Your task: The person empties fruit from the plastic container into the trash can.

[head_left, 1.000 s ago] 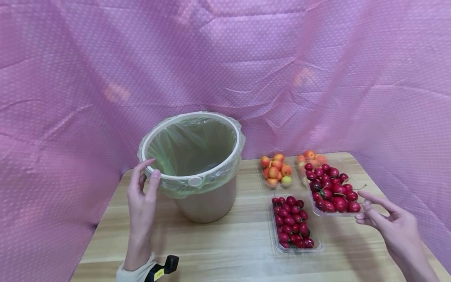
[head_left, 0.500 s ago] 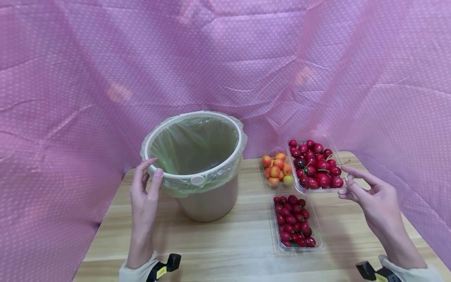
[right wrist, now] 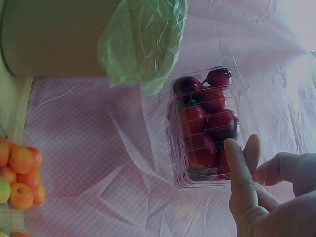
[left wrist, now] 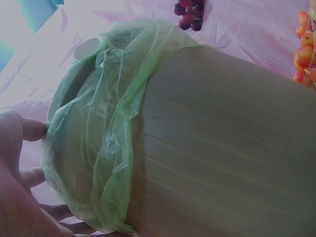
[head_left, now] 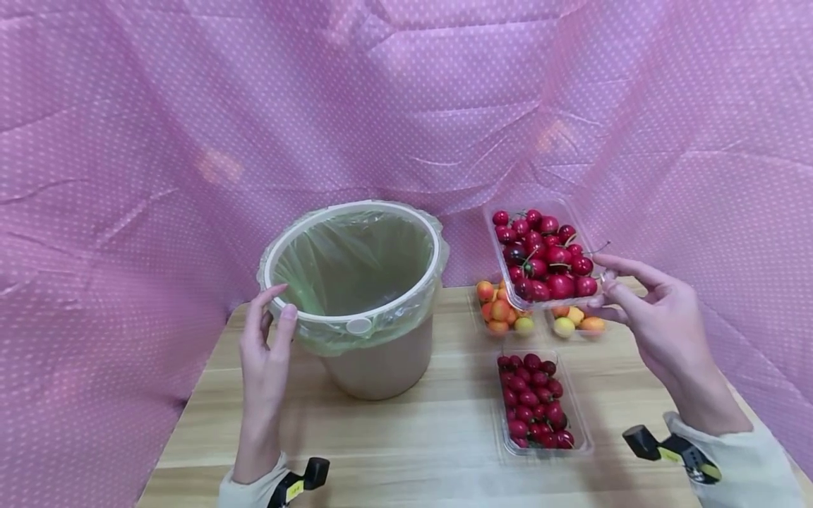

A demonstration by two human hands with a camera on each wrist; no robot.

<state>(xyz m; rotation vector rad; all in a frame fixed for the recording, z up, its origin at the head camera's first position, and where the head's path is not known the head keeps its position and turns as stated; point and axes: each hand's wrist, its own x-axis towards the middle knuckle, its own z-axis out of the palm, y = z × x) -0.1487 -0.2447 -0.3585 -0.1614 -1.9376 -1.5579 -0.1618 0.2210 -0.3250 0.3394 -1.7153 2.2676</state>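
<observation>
My left hand [head_left: 263,360] holds the rim of a beige trash bin [head_left: 381,367], which is lined with a translucent green bag [head_left: 400,328]. In the left wrist view, the fingertips [left wrist: 34,129] meet the bagged rim. My right hand [head_left: 670,324] grips the right side of a clear plastic box [head_left: 574,302] filled with dark red cherries [head_left: 540,247], some with stems. This box is raised above the table, right of the bin, and partly covers the orange fruit behind it. In the right wrist view, the fingers [right wrist: 242,182] lie against the box of cherries [right wrist: 197,128].
Another clear box [head_left: 579,430] of small red fruit stands on the wooden table [head_left: 406,451]. Behind it are two boxes of orange and yellow fruit [head_left: 498,310], partly hidden. A pink dotted cloth [head_left: 406,106] hangs around the back and sides.
My right hand has lifted the box of cherries and moved it up and left, uncovering part of the rear right fruit box. The left hand stays at the bin's rim.
</observation>
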